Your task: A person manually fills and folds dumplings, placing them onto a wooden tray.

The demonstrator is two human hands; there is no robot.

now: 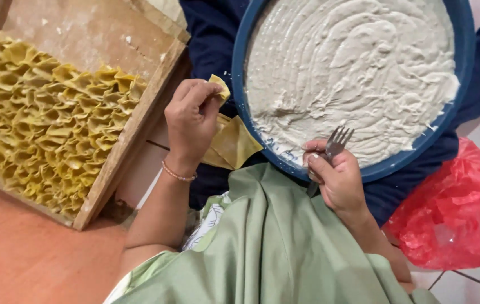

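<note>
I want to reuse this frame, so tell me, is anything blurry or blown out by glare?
Head view: evenly lit and sharp; the right hand with the fork and the left hand pinching the wrapper are crisp; the pale filling is bright but keeps texture.

Bright, even, soft daylight throughout; no harsh glare. Faint shadows under the wooden tray edge (133, 132) and beside the round blue basin rim (240, 84). Sharp focus centrally, slight softness and mild wide-angle stretch toward corners. Colours saturated, especially the crumpled red plastic bag (459, 214).
</note>
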